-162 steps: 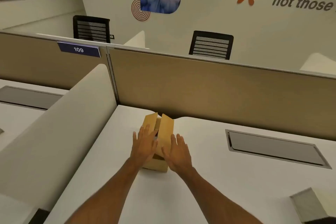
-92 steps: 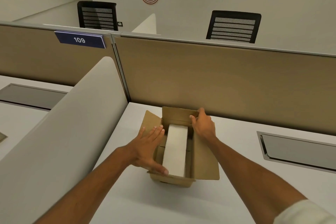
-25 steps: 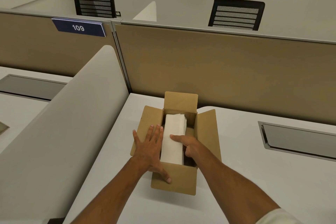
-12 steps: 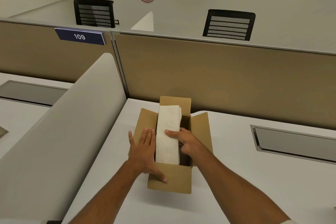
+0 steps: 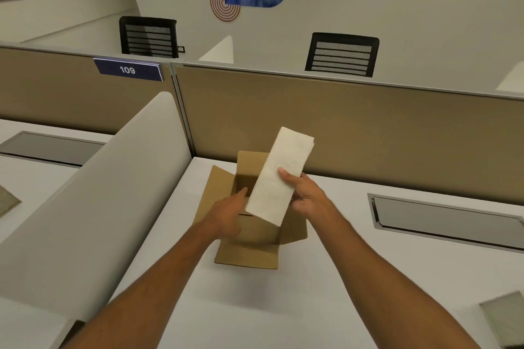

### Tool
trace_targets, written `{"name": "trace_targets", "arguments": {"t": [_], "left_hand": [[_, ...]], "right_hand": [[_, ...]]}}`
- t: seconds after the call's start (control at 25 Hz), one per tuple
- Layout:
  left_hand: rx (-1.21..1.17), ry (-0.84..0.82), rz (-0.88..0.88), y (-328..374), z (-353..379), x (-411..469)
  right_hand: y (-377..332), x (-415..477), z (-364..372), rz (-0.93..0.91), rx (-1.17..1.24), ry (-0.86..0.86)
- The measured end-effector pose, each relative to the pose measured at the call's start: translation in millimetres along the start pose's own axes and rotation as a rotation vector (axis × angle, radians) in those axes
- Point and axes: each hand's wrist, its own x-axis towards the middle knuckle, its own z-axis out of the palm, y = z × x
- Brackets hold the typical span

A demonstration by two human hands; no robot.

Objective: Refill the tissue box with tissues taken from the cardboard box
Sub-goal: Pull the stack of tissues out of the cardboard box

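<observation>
A brown cardboard box (image 5: 249,256) stands open on the white desk, flaps spread. Above it, my right hand (image 5: 306,195) grips a long white stack of folded tissues (image 5: 279,178), tilted with its far end up and to the right. My left hand (image 5: 226,214) reaches under the near end of the stack, fingers apart, over the box opening; whether it touches the tissues is hidden. The grey tissue box (image 5: 503,317) shows only as a blurred corner at the lower right edge.
A tan partition (image 5: 368,127) runs along the back of the desk and a curved white divider (image 5: 93,198) closes its left side. A grey cable flap (image 5: 442,219) is set into the desk on the right. Two black chairs stand beyond the partition.
My right hand has lifted the tissue stack out of the cardboard box and tilted it right. My left hand left the box's left flap and moved under the stack.
</observation>
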Motion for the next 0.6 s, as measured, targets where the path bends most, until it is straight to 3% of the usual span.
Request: {"name": "trace_targets", "arguments": {"t": [0.16,0.24,0.32,0.4,0.6], "left_hand": [[-0.846,0.232,-0.27,59,16,-2],[-1.269,0.203,-0.424,91,26,-3],[-1.557,0.088,-0.462,120,39,-7],[-1.704,-0.001,-0.428,150,54,-13],[-1.803,-0.106,-0.411,220,101,-30]], "right_hand": [[-21,-34,-35,-0.026,0.11,0.018],[-32,-51,-57,-0.035,0.166,0.03],[-42,-69,-80,-0.04,0.197,0.041],[-51,-88,-105,-0.053,0.218,0.053],[-63,-133,-176,-0.064,0.279,0.091]]}}
